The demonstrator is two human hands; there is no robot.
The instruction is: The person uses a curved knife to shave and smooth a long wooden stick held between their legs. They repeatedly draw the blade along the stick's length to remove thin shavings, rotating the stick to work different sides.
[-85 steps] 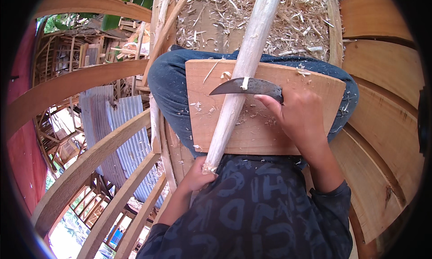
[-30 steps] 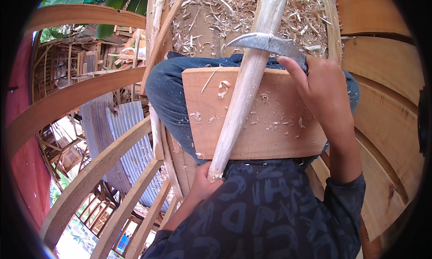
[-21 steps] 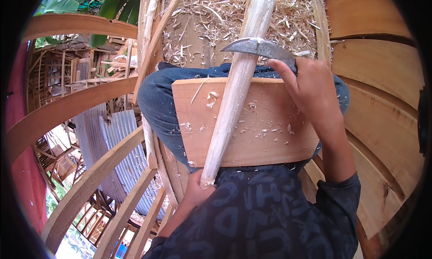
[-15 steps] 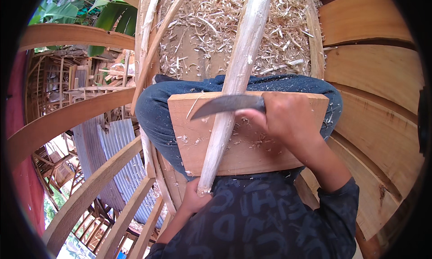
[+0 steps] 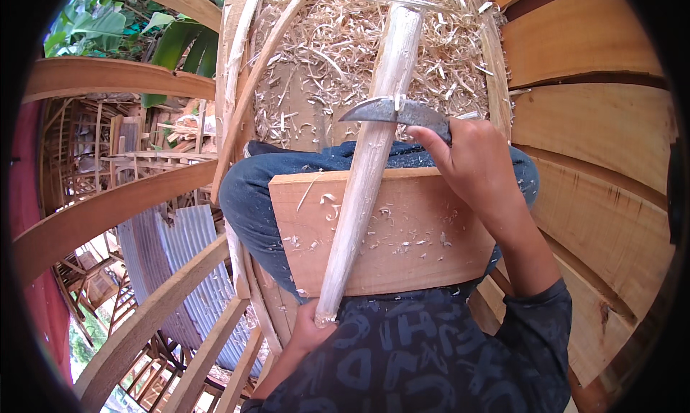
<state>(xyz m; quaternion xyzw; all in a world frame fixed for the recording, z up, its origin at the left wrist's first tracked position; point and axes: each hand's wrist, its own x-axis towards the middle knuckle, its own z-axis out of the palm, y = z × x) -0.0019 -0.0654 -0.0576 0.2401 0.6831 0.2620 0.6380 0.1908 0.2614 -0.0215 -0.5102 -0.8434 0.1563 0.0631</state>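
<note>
A long peeled wooden pole [image 5: 358,197] slants across my lap, its near end by my belly and its far end out over the shavings. My left hand [image 5: 314,325] is closed round that near end. In my right hand [image 5: 474,158] is a curved knife [image 5: 395,111]; its blade lies across the pole beyond my knees, with a small curl of wood at the edge. The handle is hidden in my fist. Under the pole, a flat wooden board [image 5: 424,262] rests on my thighs, sprinkled with small chips.
Wood shavings [image 5: 330,39] cover the floor ahead. Thin wooden strips [image 5: 248,82] stand along the left side, beside a slatted railing [image 5: 158,291]. Past it lie corrugated metal sheets [image 5: 208,269] and stacked timber. A plank wall [image 5: 582,118] rises close on the right.
My right hand has pushed the knife away from me along the pole, from above the board to past its far edge. My left hand still grips the near end.
</note>
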